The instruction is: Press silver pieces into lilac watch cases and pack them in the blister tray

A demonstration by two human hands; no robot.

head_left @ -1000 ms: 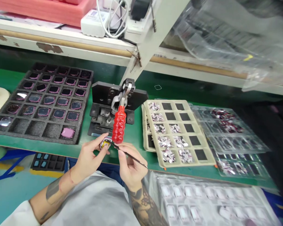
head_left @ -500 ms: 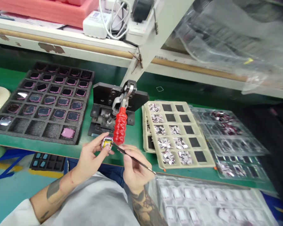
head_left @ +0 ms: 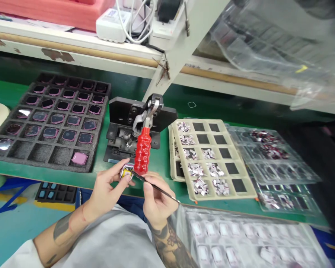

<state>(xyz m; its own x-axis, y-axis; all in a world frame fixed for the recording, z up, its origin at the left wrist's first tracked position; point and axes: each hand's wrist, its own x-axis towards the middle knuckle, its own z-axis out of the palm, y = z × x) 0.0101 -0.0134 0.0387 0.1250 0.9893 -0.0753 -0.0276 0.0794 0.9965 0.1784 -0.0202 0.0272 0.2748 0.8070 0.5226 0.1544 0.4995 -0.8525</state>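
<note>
Item: foam tray [head_left: 63, 155], lying left of the left grip, its cells bearing dark-faced, pink-rimmed units.
Item: left grip [head_left: 106, 190], closed, pinching a small open case [head_left: 126, 171] between thumb and forefinger; a yellow part is showing inside.
Item: red handle [head_left: 142, 150], standing just beyond both grips, above the bench [head_left: 159, 160].
Item: slim dark tool [head_left: 164, 192], slanting from the right grip towards the case; its tip is reaching the case's inside, exact contact impossible to tell.
Item: right grip [head_left: 159, 197], closed, holding the tool pen-fashion.
Item: cream tray [head_left: 220, 198], sitting right of the right grip, holding small pale pieces.
Handling note: good work is calling for a braced case, light tip pressure clear of the yellow part, and knuckles avoiding the handle.
</note>
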